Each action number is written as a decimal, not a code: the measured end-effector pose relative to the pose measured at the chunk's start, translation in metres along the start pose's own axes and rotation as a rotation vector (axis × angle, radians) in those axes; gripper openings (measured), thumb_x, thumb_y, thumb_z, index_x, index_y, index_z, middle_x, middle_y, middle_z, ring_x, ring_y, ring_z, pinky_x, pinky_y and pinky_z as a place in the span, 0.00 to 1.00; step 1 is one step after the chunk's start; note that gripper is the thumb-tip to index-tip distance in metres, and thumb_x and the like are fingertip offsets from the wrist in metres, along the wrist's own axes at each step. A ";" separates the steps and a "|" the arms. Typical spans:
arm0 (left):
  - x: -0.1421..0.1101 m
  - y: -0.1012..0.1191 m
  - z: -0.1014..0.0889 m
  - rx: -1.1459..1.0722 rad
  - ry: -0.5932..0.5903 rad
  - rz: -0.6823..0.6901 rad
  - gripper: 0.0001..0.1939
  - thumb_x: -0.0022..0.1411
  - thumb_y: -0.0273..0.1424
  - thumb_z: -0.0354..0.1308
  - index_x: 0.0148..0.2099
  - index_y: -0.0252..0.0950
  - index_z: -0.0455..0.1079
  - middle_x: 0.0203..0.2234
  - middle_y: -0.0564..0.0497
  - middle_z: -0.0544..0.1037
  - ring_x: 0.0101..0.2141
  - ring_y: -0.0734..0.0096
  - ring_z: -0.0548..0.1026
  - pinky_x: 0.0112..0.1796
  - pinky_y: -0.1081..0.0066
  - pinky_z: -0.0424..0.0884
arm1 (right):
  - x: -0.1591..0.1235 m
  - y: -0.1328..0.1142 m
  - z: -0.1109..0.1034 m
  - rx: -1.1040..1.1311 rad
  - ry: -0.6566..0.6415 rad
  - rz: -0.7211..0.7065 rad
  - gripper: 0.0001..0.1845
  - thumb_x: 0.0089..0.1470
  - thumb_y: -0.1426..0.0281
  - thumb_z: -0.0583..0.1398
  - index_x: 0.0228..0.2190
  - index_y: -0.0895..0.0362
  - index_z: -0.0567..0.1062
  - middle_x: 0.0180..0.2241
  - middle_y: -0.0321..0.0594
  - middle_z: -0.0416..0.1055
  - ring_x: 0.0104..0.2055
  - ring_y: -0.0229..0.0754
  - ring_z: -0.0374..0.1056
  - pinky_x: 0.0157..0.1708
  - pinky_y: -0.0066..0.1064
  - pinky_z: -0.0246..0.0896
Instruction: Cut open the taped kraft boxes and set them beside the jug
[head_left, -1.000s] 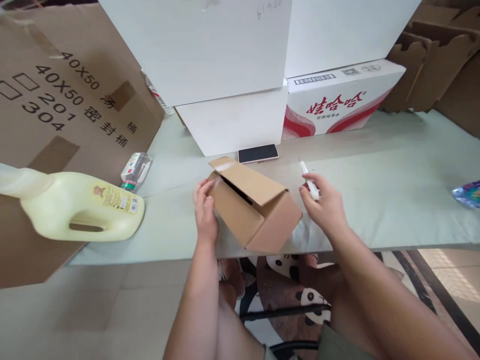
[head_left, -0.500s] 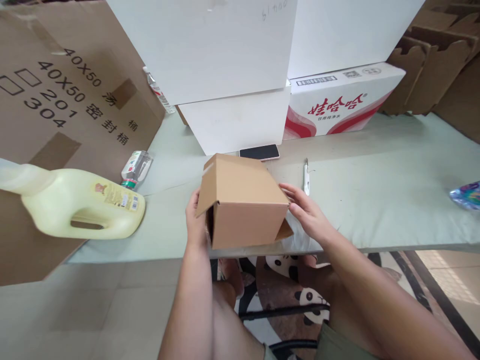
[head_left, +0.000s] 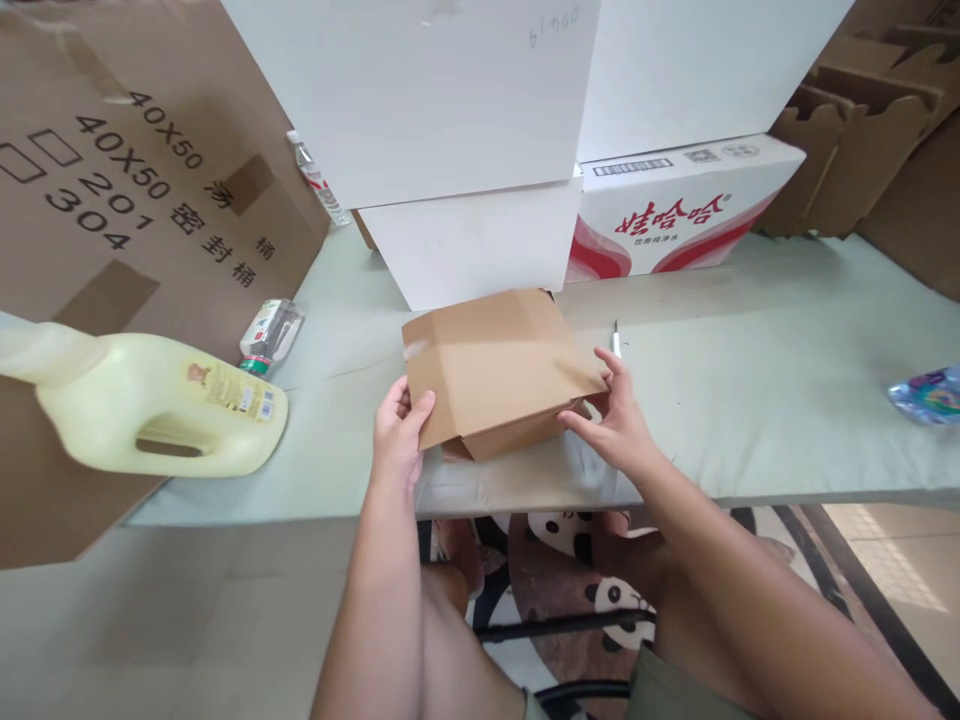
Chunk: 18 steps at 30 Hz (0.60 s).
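A small brown cardboard box (head_left: 502, 370) is tilted above the table's front edge, its top panel facing me and its end flaps sticking out. My left hand (head_left: 401, 430) pinches the left flap, with the thumb on top and the fingers beneath. At the box's right end, my right hand (head_left: 619, 415) holds the corner by the other flap, thumb low and index finger raised. Just beyond that hand lies a white utility knife (head_left: 616, 342), partly covered by the fingers. Clear plastic (head_left: 592, 475) shows under the right hand.
White cartons (head_left: 480, 245) stand at the back beside a red-and-white carton (head_left: 682, 215). On the left are a pale yellow jug (head_left: 165, 400), a clear bottle (head_left: 271, 335) and a large brown carton (head_left: 97, 230). A colourful plastic packet (head_left: 930, 395) lies far right.
The box has tipped, its top panel now turned more toward me and its front side mostly out of sight. My left thumb has come onto the flap. The phone behind is now hidden.
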<state>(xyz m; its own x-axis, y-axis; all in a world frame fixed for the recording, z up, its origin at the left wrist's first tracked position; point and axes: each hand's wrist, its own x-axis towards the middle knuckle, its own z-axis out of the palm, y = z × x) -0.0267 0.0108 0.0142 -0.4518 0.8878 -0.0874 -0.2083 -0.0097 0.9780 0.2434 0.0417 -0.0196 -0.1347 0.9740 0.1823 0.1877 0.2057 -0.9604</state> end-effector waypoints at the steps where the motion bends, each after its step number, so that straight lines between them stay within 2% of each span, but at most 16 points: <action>1: -0.001 0.001 0.000 -0.022 0.013 0.000 0.28 0.43 0.40 0.74 0.46 0.37 0.74 0.41 0.46 0.80 0.40 0.61 0.79 0.39 0.68 0.73 | 0.001 0.001 0.001 -0.046 0.036 0.006 0.49 0.47 0.54 0.68 0.64 0.50 0.53 0.51 0.49 0.67 0.46 0.51 0.72 0.46 0.48 0.72; 4: -0.003 0.003 -0.001 -0.101 -0.033 -0.022 0.30 0.46 0.40 0.71 0.52 0.39 0.72 0.47 0.44 0.79 0.43 0.58 0.79 0.38 0.67 0.74 | 0.002 0.000 0.001 -0.162 0.095 0.029 0.46 0.43 0.54 0.70 0.60 0.52 0.60 0.47 0.48 0.70 0.39 0.49 0.71 0.39 0.45 0.71; 6: -0.005 0.003 0.000 -0.101 -0.082 -0.048 0.32 0.47 0.39 0.70 0.55 0.40 0.70 0.51 0.43 0.78 0.46 0.55 0.79 0.39 0.66 0.75 | 0.001 -0.004 0.000 -0.196 0.094 0.018 0.41 0.44 0.55 0.70 0.57 0.52 0.65 0.48 0.48 0.71 0.39 0.48 0.70 0.39 0.44 0.70; 8: -0.005 0.001 0.000 -0.068 -0.083 -0.065 0.34 0.47 0.38 0.70 0.57 0.41 0.69 0.51 0.42 0.78 0.47 0.54 0.79 0.40 0.65 0.75 | 0.001 -0.008 -0.001 -0.172 0.083 0.007 0.35 0.46 0.56 0.68 0.54 0.52 0.68 0.49 0.48 0.72 0.40 0.48 0.70 0.40 0.44 0.69; 12: 0.000 -0.007 -0.001 0.028 0.024 -0.058 0.28 0.50 0.41 0.69 0.53 0.40 0.71 0.48 0.42 0.79 0.46 0.55 0.79 0.40 0.65 0.75 | 0.001 -0.012 -0.002 -0.019 0.123 0.049 0.21 0.55 0.54 0.61 0.46 0.53 0.74 0.45 0.46 0.75 0.42 0.49 0.70 0.44 0.44 0.67; 15: 0.004 -0.009 -0.002 0.047 0.070 -0.051 0.22 0.53 0.42 0.66 0.48 0.38 0.74 0.43 0.44 0.81 0.43 0.57 0.80 0.39 0.66 0.74 | 0.003 -0.011 -0.002 0.059 0.208 0.111 0.18 0.56 0.55 0.59 0.42 0.53 0.76 0.39 0.42 0.76 0.39 0.47 0.70 0.43 0.42 0.66; 18: 0.006 -0.009 -0.004 0.044 0.125 0.003 0.17 0.53 0.40 0.64 0.44 0.37 0.75 0.37 0.46 0.81 0.40 0.59 0.80 0.37 0.67 0.73 | 0.003 -0.009 -0.005 0.162 0.324 0.120 0.14 0.55 0.57 0.58 0.38 0.52 0.76 0.37 0.40 0.74 0.38 0.44 0.68 0.40 0.37 0.64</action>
<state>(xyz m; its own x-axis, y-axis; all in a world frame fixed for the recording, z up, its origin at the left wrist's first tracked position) -0.0309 0.0146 0.0043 -0.5573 0.8236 -0.1051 -0.1703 0.0105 0.9853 0.2466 0.0433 -0.0091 0.1982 0.9752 0.0988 0.0237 0.0960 -0.9951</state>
